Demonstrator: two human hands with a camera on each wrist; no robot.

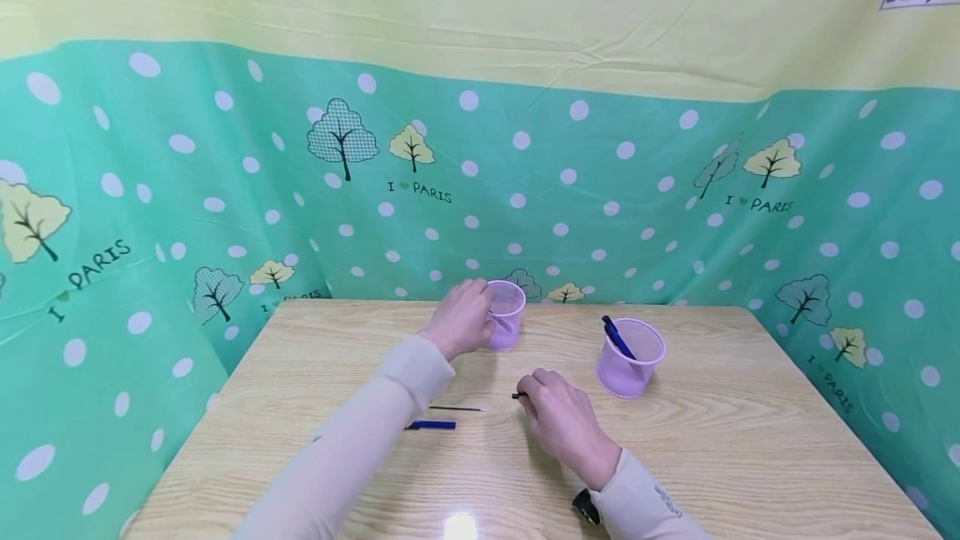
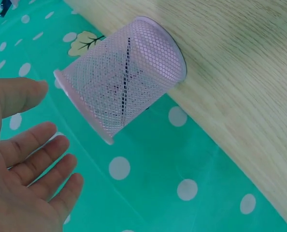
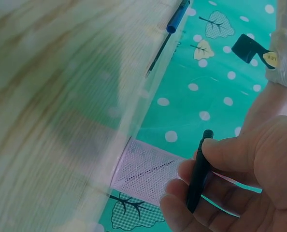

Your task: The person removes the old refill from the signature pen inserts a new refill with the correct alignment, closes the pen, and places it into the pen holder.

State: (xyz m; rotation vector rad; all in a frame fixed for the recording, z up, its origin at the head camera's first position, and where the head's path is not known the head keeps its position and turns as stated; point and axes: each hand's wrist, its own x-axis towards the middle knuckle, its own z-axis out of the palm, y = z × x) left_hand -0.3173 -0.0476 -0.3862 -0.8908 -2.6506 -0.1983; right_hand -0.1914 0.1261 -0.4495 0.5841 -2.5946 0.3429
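My left hand (image 1: 461, 319) is beside the rim of the left pink mesh pen cup (image 1: 504, 336). In the left wrist view its fingers are loosely extended, with nothing between them. A thin dark rod (image 2: 126, 82), perhaps a pen refill, leans inside that cup. My right hand (image 1: 558, 419) is over the table and pinches a short black pen piece (image 3: 199, 174) between thumb and fingers. Just left of it, a thin pen refill (image 1: 457, 408) lies on the wood, with a blue pen piece (image 1: 435, 424) partly hidden behind the left sleeve.
A second pink mesh cup (image 1: 626, 373) stands to the right with a blue pen (image 1: 618, 340) leaning in it. The wooden table (image 1: 720, 440) ends at a green dotted cloth (image 1: 570, 215). A black device (image 1: 585, 507) is at my right wrist.
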